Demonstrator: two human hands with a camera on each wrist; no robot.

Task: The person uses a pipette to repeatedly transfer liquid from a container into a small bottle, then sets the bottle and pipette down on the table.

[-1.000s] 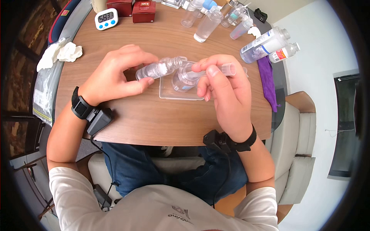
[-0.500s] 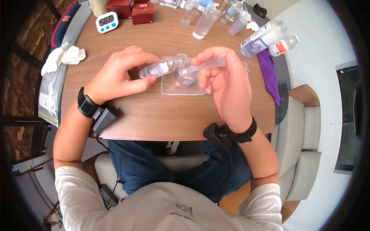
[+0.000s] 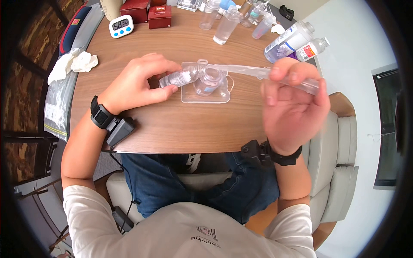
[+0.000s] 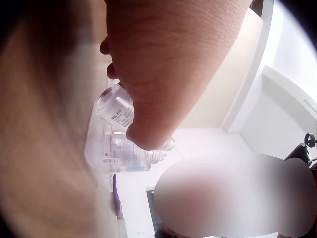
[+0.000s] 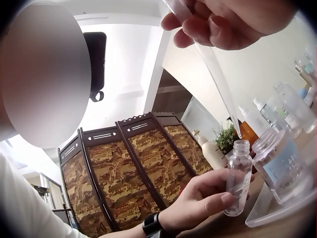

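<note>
My left hand (image 3: pixel 137 84) grips a small clear bottle (image 3: pixel 176 79) between thumb and fingers, low over the table and leaning in the head view. Between the fingers of my right hand (image 3: pixel 294 107), raised at the right, is a clear plastic pipette (image 3: pixel 245 70). Its narrow tip points down at the open mouth of the small bottle (image 5: pixel 239 173) in the right wrist view. Just right of that bottle stands a wider, open clear bottle (image 3: pixel 208 88) with a bluish label, on a flat transparent plastic case (image 3: pixel 186 95). Part of the small bottle is hidden by my left fingers.
At the back left are a white timer (image 3: pixel 121 26) and dark red boxes (image 3: pixel 159 17). Several clear bottles (image 3: pixel 227 28) stand at the back. Two larger bottles (image 3: pixel 287 42) are at the right edge. Crumpled tissue (image 3: pixel 84 62) lies at the left.
My right hand has moved right and turned palm up. The pipette has swung from the wider bottle to the small bottle's mouth. My left hand has kept its grip.
</note>
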